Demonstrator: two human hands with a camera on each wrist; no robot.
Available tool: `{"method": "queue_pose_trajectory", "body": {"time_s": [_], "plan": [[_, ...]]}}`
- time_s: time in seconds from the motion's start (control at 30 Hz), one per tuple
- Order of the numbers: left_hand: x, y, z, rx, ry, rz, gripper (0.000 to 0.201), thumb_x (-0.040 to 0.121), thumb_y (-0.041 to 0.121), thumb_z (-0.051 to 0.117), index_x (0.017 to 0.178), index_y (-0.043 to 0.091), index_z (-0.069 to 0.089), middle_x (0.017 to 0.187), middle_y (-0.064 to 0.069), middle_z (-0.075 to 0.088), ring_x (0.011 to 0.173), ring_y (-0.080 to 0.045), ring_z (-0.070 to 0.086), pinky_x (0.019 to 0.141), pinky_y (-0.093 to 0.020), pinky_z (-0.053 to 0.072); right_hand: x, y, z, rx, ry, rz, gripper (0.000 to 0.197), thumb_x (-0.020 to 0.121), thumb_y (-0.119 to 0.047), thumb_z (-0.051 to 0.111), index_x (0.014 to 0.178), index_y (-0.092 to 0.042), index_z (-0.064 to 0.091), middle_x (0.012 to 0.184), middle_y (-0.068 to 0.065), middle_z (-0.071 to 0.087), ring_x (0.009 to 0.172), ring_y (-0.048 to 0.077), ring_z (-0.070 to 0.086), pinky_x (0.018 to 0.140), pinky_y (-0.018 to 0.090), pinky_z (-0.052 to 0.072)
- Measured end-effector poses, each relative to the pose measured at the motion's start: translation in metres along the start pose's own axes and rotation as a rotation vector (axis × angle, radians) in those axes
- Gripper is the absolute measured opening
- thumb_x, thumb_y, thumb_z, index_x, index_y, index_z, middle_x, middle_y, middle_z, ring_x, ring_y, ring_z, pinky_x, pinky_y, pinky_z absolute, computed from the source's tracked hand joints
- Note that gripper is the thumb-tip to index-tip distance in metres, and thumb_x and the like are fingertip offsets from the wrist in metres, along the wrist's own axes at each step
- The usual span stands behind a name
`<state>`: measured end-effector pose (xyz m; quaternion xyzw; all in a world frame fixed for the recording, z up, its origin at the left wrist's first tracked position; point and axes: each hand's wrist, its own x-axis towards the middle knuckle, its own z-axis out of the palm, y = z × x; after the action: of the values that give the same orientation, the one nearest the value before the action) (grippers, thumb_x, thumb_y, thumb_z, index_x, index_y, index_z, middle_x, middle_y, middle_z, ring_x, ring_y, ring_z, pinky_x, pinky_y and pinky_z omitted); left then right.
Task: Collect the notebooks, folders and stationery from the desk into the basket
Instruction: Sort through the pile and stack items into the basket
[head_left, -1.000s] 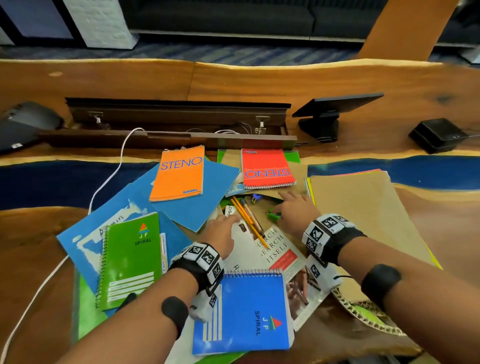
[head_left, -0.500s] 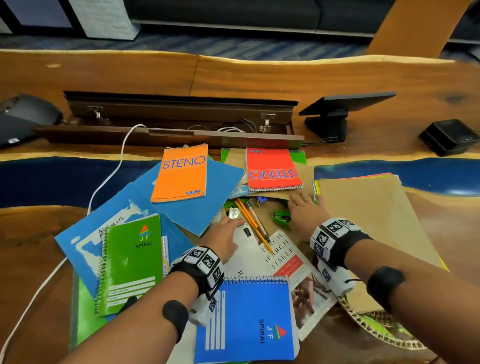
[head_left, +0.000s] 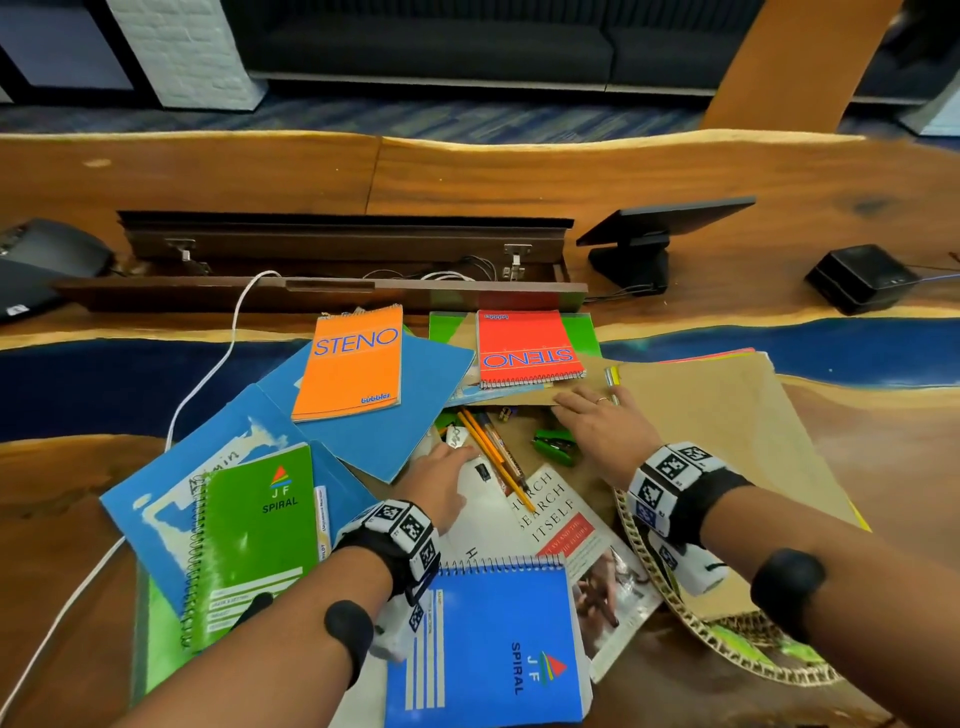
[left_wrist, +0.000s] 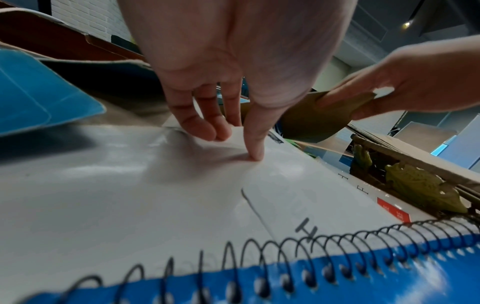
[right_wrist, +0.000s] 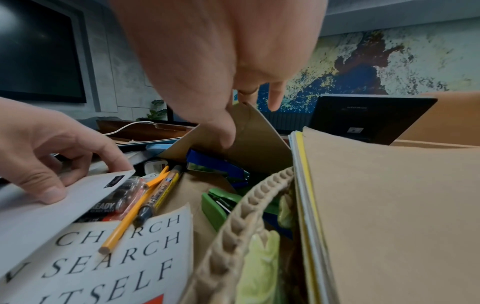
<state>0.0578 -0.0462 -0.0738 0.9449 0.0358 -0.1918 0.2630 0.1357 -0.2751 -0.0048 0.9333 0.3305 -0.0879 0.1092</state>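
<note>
My right hand (head_left: 597, 421) pinches the near edge of a brown folder (head_left: 727, 441), thumb under its lifted flap (right_wrist: 259, 139). My left hand (head_left: 441, 478) grips the far corner of a white book (head_left: 550, 519), thumb on top. Between the hands lie pencils (head_left: 493, 457), a green stapler (head_left: 556, 447) and a blue stapler (right_wrist: 215, 164). The woven cardboard basket (head_left: 727, 654) sits at the near right, partly under the brown folder. Around them lie an orange STENO pad (head_left: 353, 364), a red STENO pad (head_left: 524, 348), a green spiral notebook (head_left: 254, 540), a blue spiral notebook (head_left: 488, 649) and blue folders (head_left: 410, 415).
A white cable (head_left: 208, 374) runs down the left side of the desk. Behind the pile is an open cable tray (head_left: 343, 260). A small black screen on a stand (head_left: 649, 244) and a black box (head_left: 857, 280) stand at the back right.
My right hand moved off the green stapler, away and to the right, and took hold of the brown folder's edge. My left hand stayed on the white book.
</note>
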Motion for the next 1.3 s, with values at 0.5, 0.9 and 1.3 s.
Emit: {"method": "queue_pose_trajectory", "body": {"time_s": [0.5,0.9,1.3], "plan": [[-0.012,-0.003,-0.029,0.135,0.334,-0.023,0.036,0.095,0.023,0.051,0.129,0.034,0.057,0.138,0.004,0.042,0.129,-0.022,0.034,0.105,-0.040,0.031,0.006,-0.002,-0.013,0.025,0.025,-0.029,0.042,0.095,-0.008,0.051,0.129,-0.030,0.059,0.131,-0.009,0.059,0.112,0.017,0.060,0.098,0.039,0.045],[-0.004,-0.024,-0.025,0.183,0.000,-0.204,0.057,0.100,0.029,0.044,0.154,0.029,0.025,0.165,0.000,0.006,0.148,-0.035,0.015,0.116,-0.052,0.028,-0.006,-0.015,-0.021,0.096,0.115,-0.166,0.044,0.092,-0.005,0.052,0.130,-0.026,0.061,0.127,-0.006,0.064,0.112,0.018,0.061,0.094,0.035,0.047],[-0.002,-0.012,-0.031,-0.007,0.103,-0.139,0.051,0.090,0.018,0.060,0.134,0.028,0.037,0.140,-0.002,0.043,0.120,-0.027,0.049,0.100,-0.047,0.046,-0.025,-0.026,-0.023,0.361,0.245,-0.226,0.046,0.086,-0.011,0.064,0.129,-0.025,0.056,0.118,0.000,0.068,0.098,0.026,0.066,0.085,0.042,0.052]]}}
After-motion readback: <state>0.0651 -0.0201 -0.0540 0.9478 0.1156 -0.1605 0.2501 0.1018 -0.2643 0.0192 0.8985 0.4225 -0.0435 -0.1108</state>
